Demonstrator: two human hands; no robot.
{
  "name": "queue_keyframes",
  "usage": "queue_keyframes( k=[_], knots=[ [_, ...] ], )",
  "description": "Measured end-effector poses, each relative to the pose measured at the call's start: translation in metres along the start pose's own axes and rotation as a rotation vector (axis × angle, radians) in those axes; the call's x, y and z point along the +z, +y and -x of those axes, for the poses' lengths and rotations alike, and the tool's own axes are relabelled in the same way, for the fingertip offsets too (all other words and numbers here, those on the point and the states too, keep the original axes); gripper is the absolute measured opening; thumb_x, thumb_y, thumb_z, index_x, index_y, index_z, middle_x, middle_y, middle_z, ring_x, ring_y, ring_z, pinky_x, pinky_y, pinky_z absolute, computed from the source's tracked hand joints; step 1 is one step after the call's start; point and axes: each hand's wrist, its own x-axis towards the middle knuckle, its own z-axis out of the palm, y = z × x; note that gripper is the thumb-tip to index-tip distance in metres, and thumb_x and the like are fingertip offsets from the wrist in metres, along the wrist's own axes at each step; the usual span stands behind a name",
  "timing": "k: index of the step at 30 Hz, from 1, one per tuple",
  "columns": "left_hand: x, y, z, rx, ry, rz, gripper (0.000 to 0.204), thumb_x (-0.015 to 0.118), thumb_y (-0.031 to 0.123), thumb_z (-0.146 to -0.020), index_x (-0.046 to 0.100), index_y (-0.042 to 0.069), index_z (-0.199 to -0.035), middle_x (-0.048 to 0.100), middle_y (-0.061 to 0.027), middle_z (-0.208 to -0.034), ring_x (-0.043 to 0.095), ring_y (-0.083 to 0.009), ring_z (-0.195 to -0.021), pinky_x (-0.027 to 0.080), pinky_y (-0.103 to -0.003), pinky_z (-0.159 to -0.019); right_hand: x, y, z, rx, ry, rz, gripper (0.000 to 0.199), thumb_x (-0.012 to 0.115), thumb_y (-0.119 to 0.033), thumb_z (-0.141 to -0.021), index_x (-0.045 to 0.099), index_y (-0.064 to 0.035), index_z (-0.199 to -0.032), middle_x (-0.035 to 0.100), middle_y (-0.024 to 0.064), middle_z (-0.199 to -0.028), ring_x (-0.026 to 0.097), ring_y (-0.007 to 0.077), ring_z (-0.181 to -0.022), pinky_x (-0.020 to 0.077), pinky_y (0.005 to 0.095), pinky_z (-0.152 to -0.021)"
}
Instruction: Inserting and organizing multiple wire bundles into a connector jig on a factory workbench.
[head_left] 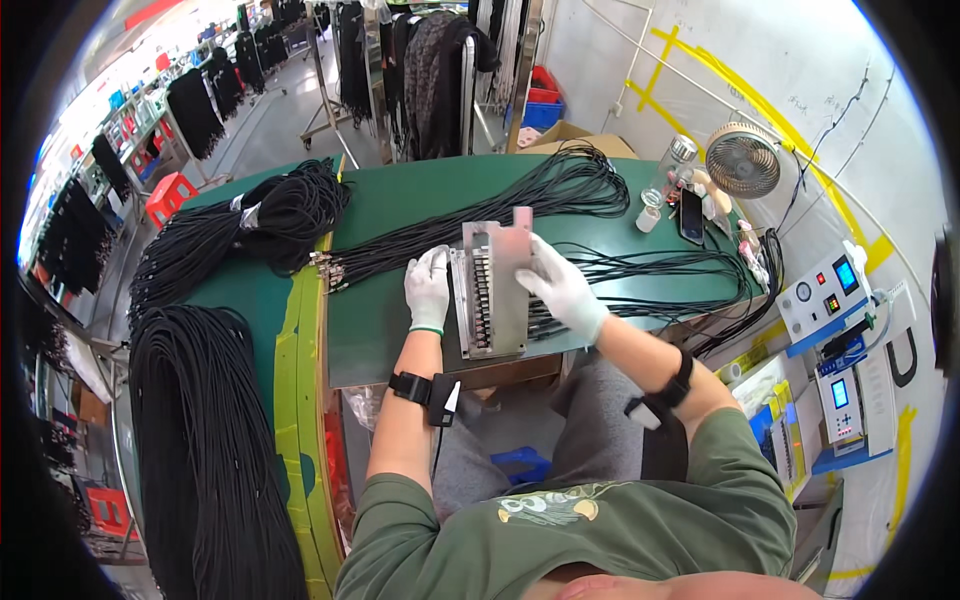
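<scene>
A metal clamping fixture (pixel 468 335) sits near the front edge of the green table, with a row of slots along its middle. Its flat metal cover plate (pixel 511 300) is tilted up on the right side, a tab at its far end. My right hand (pixel 563 290), in a white glove, grips the plate's right edge between thumb and fingers. At the fixture's left side my left hand (pixel 428 288), also gloved, is closed against its edge; its fingertips are partly hidden. Black cables (pixel 660 275) run rightward from under the plate.
More black cables (pixel 480 220) lie across the table (pixel 400 180) behind the fixture. Large cable bundles (pixel 210 420) fill the left side. At right are a phone (pixel 691 216), a glass bottle (pixel 672 165), a fan (pixel 743 160) and a control box (pixel 825 295).
</scene>
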Motion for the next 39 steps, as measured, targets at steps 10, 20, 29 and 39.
queue_keyframes(
  k=[10,20,29,39],
  knots=[
    [-0.002,-0.009,-0.005,-0.009,-0.014,0.066,0.030,0.057,0.031,-0.096,0.073,0.010,-0.111,0.071,-0.0147,-0.110,0.065,-0.0323,-0.104,0.046,-0.038,-0.099,-0.037,0.037,0.012,-0.168,-0.202,0.888,0.034,0.066,-0.024,-0.091,0.065,-0.0045,-0.119,0.066,0.0174,-0.118,0.063,0.0319,-0.110,0.0500,0.0362,-0.093],
    [-0.031,0.026,-0.006,-0.145,-0.188,0.577,0.049,0.043,0.028,-0.105,0.047,-0.010,-0.135,0.054,-0.0210,-0.136,0.056,-0.0297,-0.122,0.044,-0.039,-0.107,-0.269,-0.025,0.313,0.551,0.925,0.758,0.034,0.061,-0.026,-0.091,0.066,-0.0055,-0.118,0.069,0.0171,-0.114,0.063,0.0312,-0.110,0.0495,0.0384,-0.096],
    [0.000,0.097,0.038,-0.042,-0.281,0.886,0.049,0.045,0.027,-0.104,0.044,-0.009,-0.137,0.049,-0.0195,-0.142,0.054,-0.0314,-0.125,0.043,-0.043,-0.109,-0.411,-0.057,0.665,1.135,1.682,0.731,0.053,0.062,-0.050,-0.088,0.067,-0.0058,-0.118,0.065,0.0203,-0.122,0.066,0.0334,-0.105,0.0497,0.0413,-0.093],
    [0.025,0.141,0.140,-0.027,-0.830,1.105,0.041,0.043,0.026,-0.105,0.053,-0.006,-0.128,0.062,-0.0170,-0.122,0.062,-0.0290,-0.112,0.045,-0.044,-0.106,-0.421,-0.059,0.596,1.466,1.776,0.743,0.078,0.047,-0.072,-0.085,0.065,-0.0085,-0.127,0.061,0.0198,-0.130,0.058,0.0337,-0.121,0.0434,0.0420,-0.102]
  ],
)
